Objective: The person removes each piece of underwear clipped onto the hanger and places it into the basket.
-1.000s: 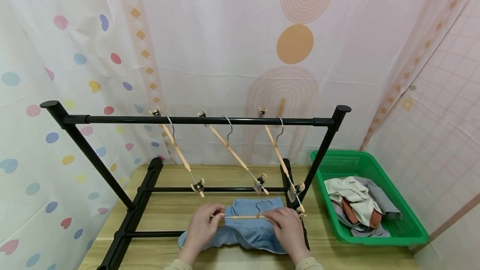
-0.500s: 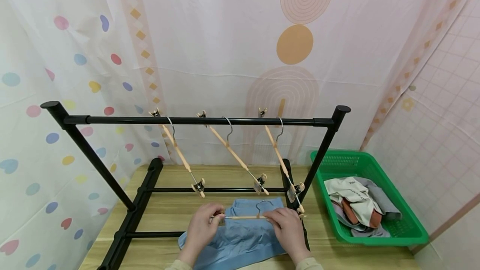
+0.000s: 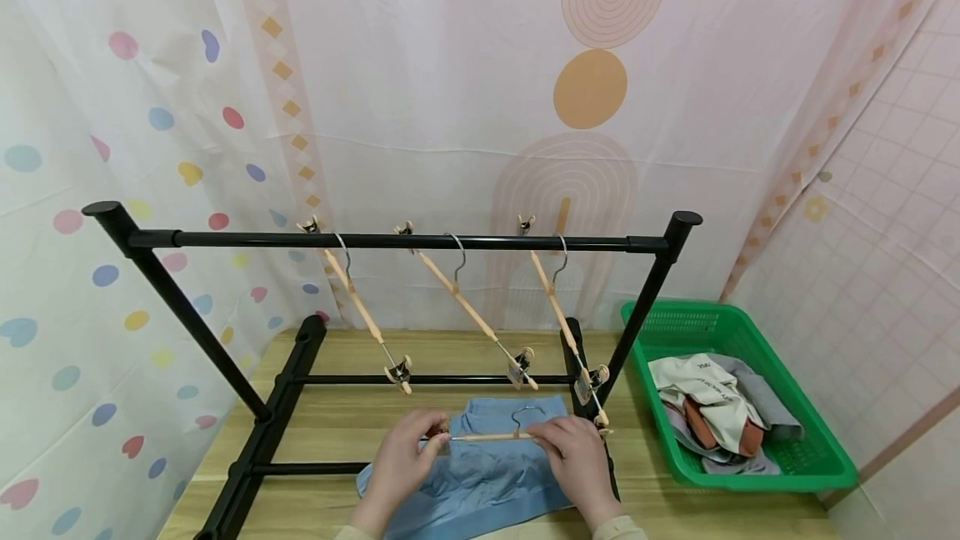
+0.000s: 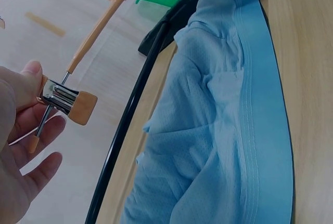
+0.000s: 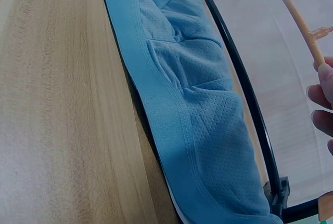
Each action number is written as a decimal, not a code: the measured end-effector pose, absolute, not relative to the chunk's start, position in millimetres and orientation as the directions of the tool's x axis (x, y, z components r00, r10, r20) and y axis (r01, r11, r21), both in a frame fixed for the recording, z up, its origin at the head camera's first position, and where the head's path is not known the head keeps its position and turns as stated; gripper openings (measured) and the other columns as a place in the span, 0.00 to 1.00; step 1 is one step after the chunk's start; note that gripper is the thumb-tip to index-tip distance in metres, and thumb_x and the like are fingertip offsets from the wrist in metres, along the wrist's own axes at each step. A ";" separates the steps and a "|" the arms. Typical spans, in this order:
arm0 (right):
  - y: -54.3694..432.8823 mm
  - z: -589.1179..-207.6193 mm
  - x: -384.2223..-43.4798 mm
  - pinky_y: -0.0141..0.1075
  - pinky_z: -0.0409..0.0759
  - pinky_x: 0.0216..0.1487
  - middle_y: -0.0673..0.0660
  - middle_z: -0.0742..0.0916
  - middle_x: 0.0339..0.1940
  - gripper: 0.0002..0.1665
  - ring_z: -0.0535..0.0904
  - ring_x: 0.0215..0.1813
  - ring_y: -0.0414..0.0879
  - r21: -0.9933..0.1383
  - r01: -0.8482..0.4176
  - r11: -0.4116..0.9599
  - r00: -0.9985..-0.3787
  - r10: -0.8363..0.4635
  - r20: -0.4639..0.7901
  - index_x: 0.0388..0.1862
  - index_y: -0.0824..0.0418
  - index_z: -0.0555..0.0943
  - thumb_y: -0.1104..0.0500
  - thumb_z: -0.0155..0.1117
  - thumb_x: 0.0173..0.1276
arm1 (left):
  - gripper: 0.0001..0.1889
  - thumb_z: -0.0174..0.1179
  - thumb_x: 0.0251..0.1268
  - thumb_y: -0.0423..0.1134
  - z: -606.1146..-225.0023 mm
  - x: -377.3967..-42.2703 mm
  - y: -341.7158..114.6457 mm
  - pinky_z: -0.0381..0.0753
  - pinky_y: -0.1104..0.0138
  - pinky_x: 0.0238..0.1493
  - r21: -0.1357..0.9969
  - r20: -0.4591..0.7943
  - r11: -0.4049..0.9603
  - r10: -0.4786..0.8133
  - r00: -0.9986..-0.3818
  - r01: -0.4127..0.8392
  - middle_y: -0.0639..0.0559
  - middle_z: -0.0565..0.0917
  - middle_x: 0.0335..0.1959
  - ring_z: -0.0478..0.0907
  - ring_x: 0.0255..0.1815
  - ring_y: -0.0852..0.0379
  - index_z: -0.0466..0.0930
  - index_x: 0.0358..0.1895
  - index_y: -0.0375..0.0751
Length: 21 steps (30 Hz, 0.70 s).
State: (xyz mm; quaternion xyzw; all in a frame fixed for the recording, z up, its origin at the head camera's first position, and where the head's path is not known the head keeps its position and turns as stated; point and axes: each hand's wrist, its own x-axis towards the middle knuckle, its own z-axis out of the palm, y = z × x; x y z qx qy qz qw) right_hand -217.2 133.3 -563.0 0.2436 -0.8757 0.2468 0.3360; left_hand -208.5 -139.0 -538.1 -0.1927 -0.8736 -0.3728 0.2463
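A wooden clip hanger (image 3: 483, 437) is held level by both hands above a pair of blue underpants (image 3: 487, 486). At its left end my left hand (image 3: 405, 452) pinches the metal clip with wooden tips (image 4: 80, 108), thumb against it. My right hand (image 3: 576, 452) pinches the hanger's bar to the right of the hook, as the right wrist view also shows. The underpants lie on the wooden table, rumpled, with their wide waistband (image 4: 268, 115) toward me. Neither hand appears to touch the cloth.
A black rack (image 3: 405, 241) stands across the table, with three similar hangers (image 3: 457, 290) on its top bar. Right of it, a green basket (image 3: 832, 473) holds several folded clothes (image 3: 708, 398). Printed curtains hang behind.
The near part of the underpants has come down flat toward me, so the waistband now shows. My left hand has shifted slightly at the clip; the right hand has stayed put.
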 end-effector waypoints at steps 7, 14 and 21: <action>132.6 -562.2 -215.8 0.45 0.79 0.42 0.39 0.86 0.31 0.18 0.80 0.35 0.37 -0.267 -0.594 0.759 -0.652 -0.260 0.712 0.37 0.45 0.90 0.62 0.82 0.47 | 0.13 0.74 0.52 0.31 -538.3 -205.5 -140.0 0.80 0.61 0.38 0.544 0.512 0.702 0.155 -0.845 0.459 0.57 0.84 0.37 0.79 0.36 0.63 0.86 0.42 0.44; 132.5 -561.0 -214.5 0.45 0.79 0.42 0.38 0.86 0.31 0.19 0.80 0.35 0.37 -0.264 -0.596 0.758 -0.647 -0.259 0.717 0.37 0.45 0.90 0.63 0.82 0.46 | 0.14 0.72 0.56 0.34 -536.5 -202.9 -140.7 0.80 0.58 0.41 0.525 0.493 0.724 0.169 -0.854 0.446 0.55 0.85 0.38 0.79 0.37 0.61 0.86 0.46 0.41; 132.3 -561.1 -214.2 0.45 0.79 0.42 0.39 0.86 0.31 0.18 0.80 0.35 0.37 -0.258 -0.596 0.760 -0.646 -0.263 0.717 0.37 0.45 0.90 0.62 0.82 0.47 | 0.19 0.70 0.60 0.41 -532.0 -200.7 -140.9 0.80 0.53 0.45 0.512 0.451 0.753 0.173 -0.876 0.413 0.54 0.85 0.42 0.81 0.43 0.55 0.83 0.54 0.41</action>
